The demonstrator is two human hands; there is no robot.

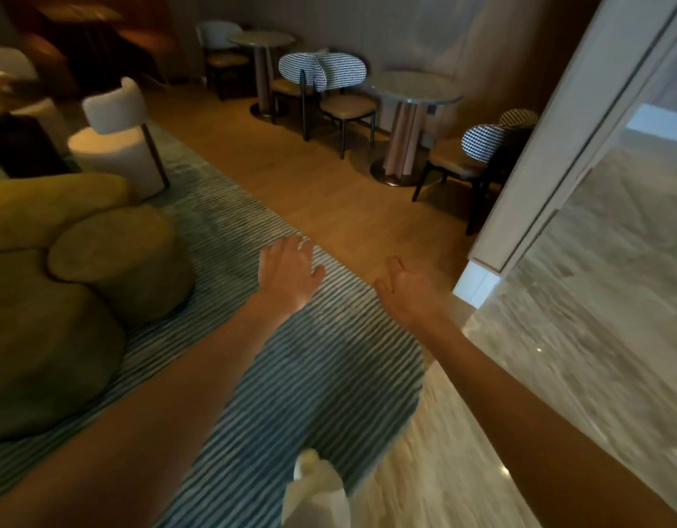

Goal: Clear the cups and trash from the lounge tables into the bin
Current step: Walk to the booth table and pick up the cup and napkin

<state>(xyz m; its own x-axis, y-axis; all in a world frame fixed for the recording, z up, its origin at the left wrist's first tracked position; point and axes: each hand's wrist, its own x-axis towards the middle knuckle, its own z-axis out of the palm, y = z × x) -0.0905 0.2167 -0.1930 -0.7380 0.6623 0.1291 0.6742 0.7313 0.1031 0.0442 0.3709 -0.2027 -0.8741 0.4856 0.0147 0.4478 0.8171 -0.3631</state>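
Both hands, left hand [289,274] and right hand [407,289], open, seemingly empty, above rug edge [367,283]

Lounge interior, dim warm light. Floor: wood planks [329,192] through the middle; blue-and-white striped rug [291,375] at left; pale marble floor [595,318] at right. White pillar [557,146] rising at right. Seating: olive rounded sofa [62,280] on the rug; white upholstered chair [116,135] behind it; houndstooth-backed chairs [325,72]. Two round pedestal tables [416,89] along the far wall [405,28]. Brown seating, far left corner, blurred.
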